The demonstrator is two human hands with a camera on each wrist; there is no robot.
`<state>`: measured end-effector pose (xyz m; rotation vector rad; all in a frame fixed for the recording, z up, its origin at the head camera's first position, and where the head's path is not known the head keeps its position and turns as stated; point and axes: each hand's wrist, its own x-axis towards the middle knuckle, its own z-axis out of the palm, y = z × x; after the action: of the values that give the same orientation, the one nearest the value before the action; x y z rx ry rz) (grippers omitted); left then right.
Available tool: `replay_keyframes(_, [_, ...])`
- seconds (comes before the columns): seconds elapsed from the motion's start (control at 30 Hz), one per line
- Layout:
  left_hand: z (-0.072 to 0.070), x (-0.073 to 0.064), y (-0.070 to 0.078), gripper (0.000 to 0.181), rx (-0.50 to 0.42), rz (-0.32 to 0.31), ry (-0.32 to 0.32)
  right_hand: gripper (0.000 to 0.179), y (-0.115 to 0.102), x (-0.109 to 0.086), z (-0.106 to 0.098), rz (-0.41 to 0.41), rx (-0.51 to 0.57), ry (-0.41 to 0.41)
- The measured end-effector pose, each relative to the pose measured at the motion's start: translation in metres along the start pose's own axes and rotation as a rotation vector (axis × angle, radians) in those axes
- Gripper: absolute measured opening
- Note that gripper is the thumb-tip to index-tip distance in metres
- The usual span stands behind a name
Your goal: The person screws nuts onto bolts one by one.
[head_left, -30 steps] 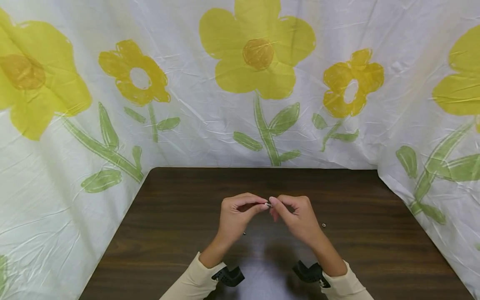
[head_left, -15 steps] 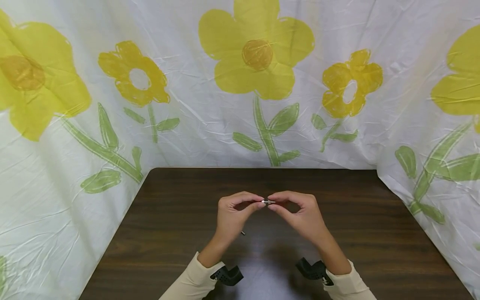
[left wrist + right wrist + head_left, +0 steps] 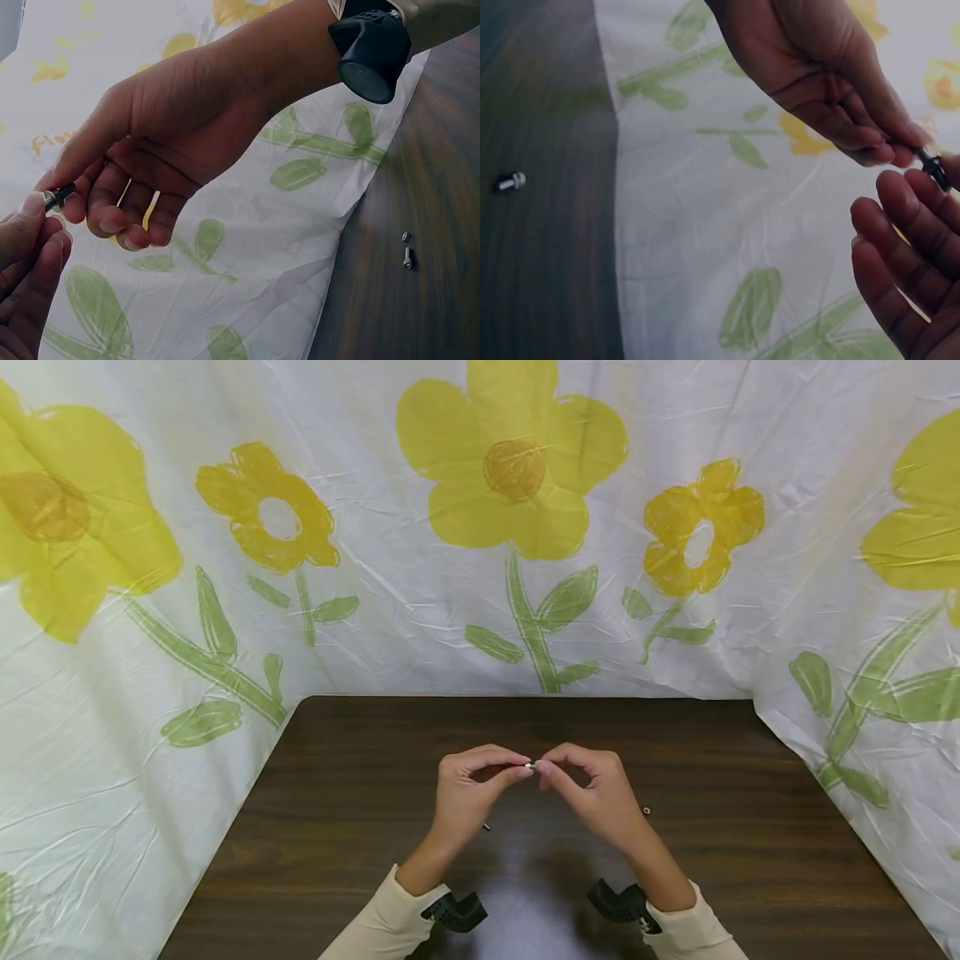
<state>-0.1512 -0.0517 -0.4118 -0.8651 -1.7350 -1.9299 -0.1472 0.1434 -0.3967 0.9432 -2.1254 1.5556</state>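
A small metal bolt (image 3: 530,766) is held up over the table between both hands. My left hand (image 3: 468,785) pinches one end of it with thumb and fingertips. At the other end, the thumb and finger of my right hand (image 3: 588,785) pinch a nut, mostly covered by the fingertips. In the left wrist view the bolt (image 3: 56,199) shows a bright ring-like part and a dark end, next to the loosely bent fingers of the right hand (image 3: 161,142). The right wrist view shows a dark, wider nut-like part (image 3: 934,169) on a thin shaft.
A dark wooden table (image 3: 360,827) lies below, with a patterned curtain (image 3: 405,643) behind and beside it. A short bolt (image 3: 486,827) lies near my left wrist. A small ring-like piece (image 3: 647,811) lies beside my right wrist.
Half a second ago the right fingers stood apart round the bolt's end, showing its shaft; now they have closed on it again. The left hand has barely moved.
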Motion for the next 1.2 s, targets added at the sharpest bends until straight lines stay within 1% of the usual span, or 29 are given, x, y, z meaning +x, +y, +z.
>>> replay_keyframes(0.13, [0.000, 0.000, -0.001, 0.011, -0.009, 0.003, -0.007, 0.029, 0.000, 0.000, 0.004, 0.021, -0.010, 0.013])
replay_keyframes(0.27, [0.001, 0.000, -0.001, 0.010, -0.015, 0.005, -0.016, 0.035, -0.002, 0.001, 0.005, 0.028, -0.019, 0.007])
replay_keyframes(0.33, [0.001, -0.001, -0.001, 0.010, -0.016, 0.003, -0.017, 0.034, -0.002, 0.000, 0.005, 0.033, -0.017, -0.003])
replay_keyframes(0.4, [0.000, -0.001, -0.001, 0.010, -0.013, -0.001, -0.014, 0.027, -0.002, 0.000, 0.003, 0.032, -0.008, -0.010])
replay_keyframes(0.47, [0.000, -0.001, -0.001, 0.011, -0.010, -0.008, -0.006, 0.019, -0.001, -0.001, 0.001, 0.018, -0.001, -0.006])
replay_keyframes(0.5, [-0.001, -0.001, 0.000, 0.012, -0.007, -0.011, -0.001, 0.019, 0.000, -0.001, 0.000, 0.005, 0.000, -0.002])
replay_keyframes(0.6, [-0.002, -0.001, 0.000, 0.013, -0.007, -0.018, 0.005, 0.029, 0.002, -0.001, -0.003, -0.048, 0.002, 0.013])
replay_keyframes(0.73, [-0.002, -0.001, 0.000, 0.012, -0.017, -0.017, -0.001, 0.029, 0.003, -0.001, -0.005, -0.082, 0.007, 0.013])
replay_keyframes(0.8, [-0.001, -0.001, 0.000, 0.011, -0.025, -0.017, -0.005, 0.027, 0.003, -0.001, -0.005, -0.077, 0.008, 0.009])
replay_keyframes(0.9, [-0.001, -0.001, 0.000, 0.011, -0.033, -0.015, -0.010, 0.024, 0.001, -0.001, -0.006, -0.046, -0.002, 0.000])
replay_keyframes(1.0, [0.000, 0.000, 0.002, 0.010, -0.038, -0.012, -0.014, 0.018, -0.010, 0.002, -0.006, -0.013, -0.017, -0.009])
replay_keyframes(1.1, [0.000, 0.000, 0.002, 0.010, -0.038, -0.009, -0.021, 0.013, -0.010, 0.002, -0.006, -0.006, -0.016, -0.020])
replay_keyframes(1.17, [0.000, 0.000, 0.002, 0.011, -0.029, -0.005, -0.023, 0.013, -0.008, 0.002, -0.006, -0.018, -0.006, -0.029])
replay_keyframes(1.2, [0.000, 0.000, 0.001, 0.011, -0.025, -0.001, -0.024, 0.015, -0.004, 0.000, -0.005, -0.023, 0.000, -0.034])
